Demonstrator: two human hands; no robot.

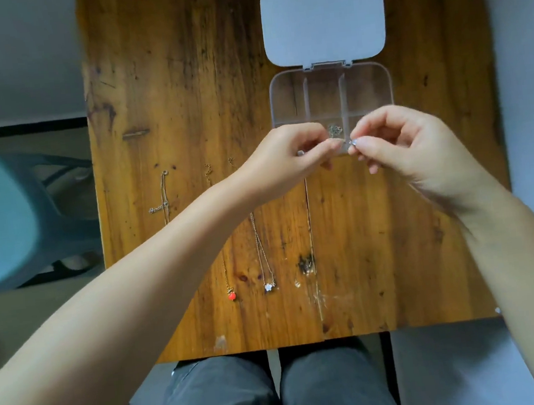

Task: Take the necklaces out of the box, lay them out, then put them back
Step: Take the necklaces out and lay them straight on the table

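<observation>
A clear compartment box (288, 99) lies open on the wooden table (182, 80), its grey lid (323, 17) folded back. My left hand (287, 161) and my right hand (410, 146) both pinch a thin silver necklace (353, 142) just over the box's near edge. A coiled chain (335, 129) rests in a near compartment. Laid out on the table are a chain with a ring clasp (163, 196), a red-pendant necklace (232, 295) and a flower-pendant necklace (270, 286), partly hidden by my left forearm.
A pale blue plastic stool (3, 221) stands left of the table. My knees in grey trousers (271, 394) are under the table's near edge. A faint small pendant (297, 283) lies near a dark knot in the wood.
</observation>
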